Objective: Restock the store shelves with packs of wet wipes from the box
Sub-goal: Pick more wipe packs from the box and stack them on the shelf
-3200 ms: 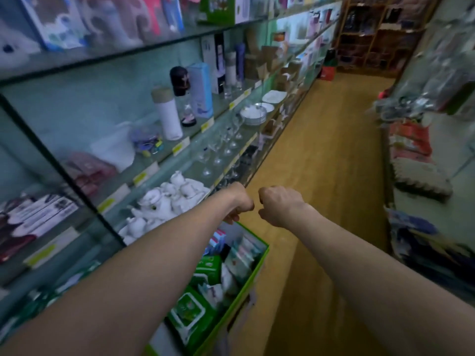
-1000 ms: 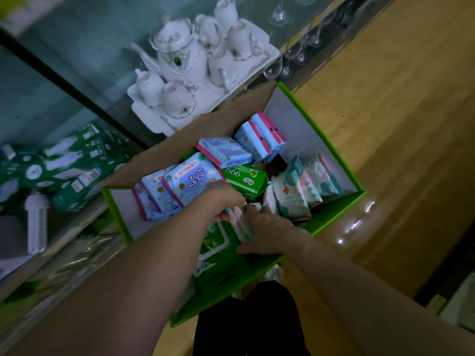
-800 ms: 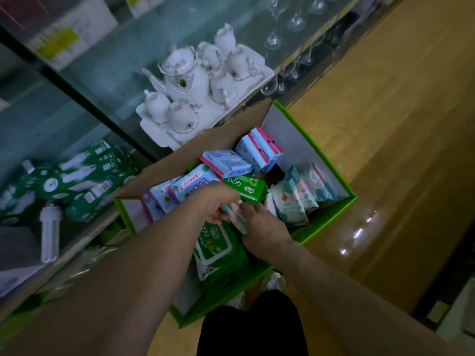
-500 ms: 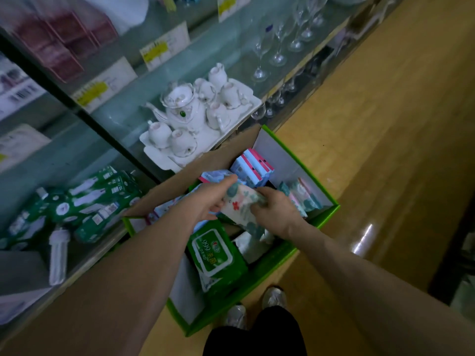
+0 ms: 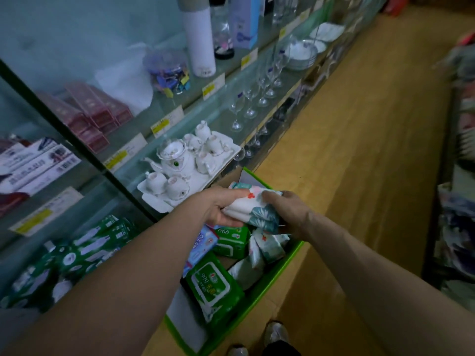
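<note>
A green-edged cardboard box (image 5: 267,291) stands on the floor by the glass shelves, holding several wet wipe packs: green ones (image 5: 212,289), a blue one (image 5: 201,246), white-and-teal ones (image 5: 267,246). Above the box, both hands hold a small bunch of white-and-teal wipe packs (image 5: 253,208). My left hand (image 5: 218,208) grips the bunch from the left, fingers curled under it. My right hand (image 5: 291,214) grips its right end.
A white tea set on a tray (image 5: 185,165) sits on the glass shelf just behind the hands, wine glasses (image 5: 253,101) further along. Green packages (image 5: 77,255) fill the lower shelf at left. Wooden aisle floor (image 5: 359,150) runs right; my shoes (image 5: 276,332) show below.
Both hands reached into the box, closed on the white-and-teal packs and lifted them up out of it. The view rose from the box towards the shelves.
</note>
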{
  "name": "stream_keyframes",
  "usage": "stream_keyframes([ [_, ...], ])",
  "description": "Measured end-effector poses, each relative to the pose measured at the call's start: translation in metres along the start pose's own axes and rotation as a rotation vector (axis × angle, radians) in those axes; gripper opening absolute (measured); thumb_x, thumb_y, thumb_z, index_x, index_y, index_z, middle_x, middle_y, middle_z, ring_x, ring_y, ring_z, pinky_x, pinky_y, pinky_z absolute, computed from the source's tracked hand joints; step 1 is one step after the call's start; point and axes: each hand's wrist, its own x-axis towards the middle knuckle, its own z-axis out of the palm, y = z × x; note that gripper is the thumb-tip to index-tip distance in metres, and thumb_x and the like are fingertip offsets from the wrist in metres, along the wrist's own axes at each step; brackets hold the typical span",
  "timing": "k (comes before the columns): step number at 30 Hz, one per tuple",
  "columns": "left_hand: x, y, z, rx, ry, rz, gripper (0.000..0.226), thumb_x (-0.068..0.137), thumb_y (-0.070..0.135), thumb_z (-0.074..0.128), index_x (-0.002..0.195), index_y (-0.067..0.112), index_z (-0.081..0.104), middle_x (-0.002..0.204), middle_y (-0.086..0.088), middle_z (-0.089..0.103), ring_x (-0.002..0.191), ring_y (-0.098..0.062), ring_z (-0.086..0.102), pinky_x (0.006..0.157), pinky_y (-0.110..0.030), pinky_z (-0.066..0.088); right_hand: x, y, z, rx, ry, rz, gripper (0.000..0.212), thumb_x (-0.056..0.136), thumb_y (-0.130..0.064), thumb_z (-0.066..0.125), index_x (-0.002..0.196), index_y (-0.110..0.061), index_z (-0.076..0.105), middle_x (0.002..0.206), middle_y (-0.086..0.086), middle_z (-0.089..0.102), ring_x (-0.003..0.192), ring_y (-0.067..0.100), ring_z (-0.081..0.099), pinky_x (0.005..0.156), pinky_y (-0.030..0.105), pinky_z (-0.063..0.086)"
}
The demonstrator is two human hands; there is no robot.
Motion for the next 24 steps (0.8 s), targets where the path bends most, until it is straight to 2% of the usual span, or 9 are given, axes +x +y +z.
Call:
stream_keyframes([
  [3,-0.016,0.012,0.006,0.128,-0.007,-0.002,0.042,0.092,0.050,0.055,0.106,0.010,0.057,0.084,-0.010,0.062,0.069,-0.020,0.060,0.054,-0.032,0.052,-0.016,-0.012,-0.005,-0.085,0.041,-0.046,0.050,0.090,-0.041,0.060,0.124,-0.008,0.041,0.115,0.017,0.057,0.087,0.031,0.065,0.058,0.039,0.058],
  [6,-0.033,0.025,0.012,0.220,0.046,0.056,0.045,0.092,0.058,0.048,0.096,0.014,0.056,0.080,-0.009,0.061,0.065,-0.020,0.060,0.054,-0.030,0.049,-0.032,-0.024,-0.015,-0.084,0.126,-0.145,0.046,0.092,-0.040,0.059,0.121,-0.006,0.043,0.111,0.016,0.056,0.074,0.023,0.060,0.047,0.030,0.052],
  [8,-0.046,0.036,0.020,0.221,0.048,0.116,0.042,0.094,0.056,0.047,0.089,0.015,0.054,0.075,-0.008,0.059,0.062,-0.019,0.057,0.054,-0.028,0.049,-0.043,-0.031,-0.024,-0.065,0.176,-0.189,0.049,0.091,-0.040,0.060,0.120,-0.004,0.045,0.111,0.018,0.057,0.075,0.024,0.061,0.042,0.029,0.052],
  [11,-0.064,0.054,0.040,0.227,0.017,0.188,0.039,0.094,0.051,0.050,0.088,0.013,0.054,0.074,-0.009,0.059,0.061,-0.019,0.057,0.054,-0.028,0.049,-0.061,-0.037,-0.044,-0.003,0.245,-0.228,0.049,0.090,-0.038,0.062,0.122,-0.002,0.049,0.114,0.020,0.059,0.080,0.027,0.063,0.039,0.025,0.050],
  [13,-0.077,0.064,0.055,0.244,-0.008,0.227,0.038,0.094,0.049,0.053,0.085,0.012,0.054,0.072,-0.010,0.060,0.060,-0.020,0.057,0.057,-0.028,0.049,-0.075,-0.040,-0.061,0.031,0.276,-0.248,0.045,0.091,-0.035,0.062,0.122,-0.004,0.050,0.109,0.018,0.062,0.074,0.023,0.062,0.038,0.023,0.048],
  [18,-0.104,0.092,0.109,0.341,-0.046,0.340,0.037,0.094,0.048,0.054,0.087,0.012,0.055,0.071,-0.009,0.061,0.057,-0.018,0.058,0.045,-0.022,0.049,-0.115,-0.047,-0.111,0.138,0.345,-0.285,0.041,0.092,-0.031,0.061,0.122,-0.006,0.052,0.103,0.015,0.067,0.066,0.018,0.062,0.041,0.022,0.048],
  [24,-0.146,0.118,0.193,0.509,-0.152,0.431,0.036,0.098,0.044,0.048,0.085,0.011,0.054,0.071,-0.008,0.060,0.057,-0.016,0.057,0.046,-0.022,0.046,-0.167,-0.041,-0.184,0.176,0.515,-0.319,0.037,0.097,-0.034,0.048,0.122,-0.008,0.046,0.105,0.016,0.066,0.068,0.017,0.060,0.044,0.023,0.047],
])
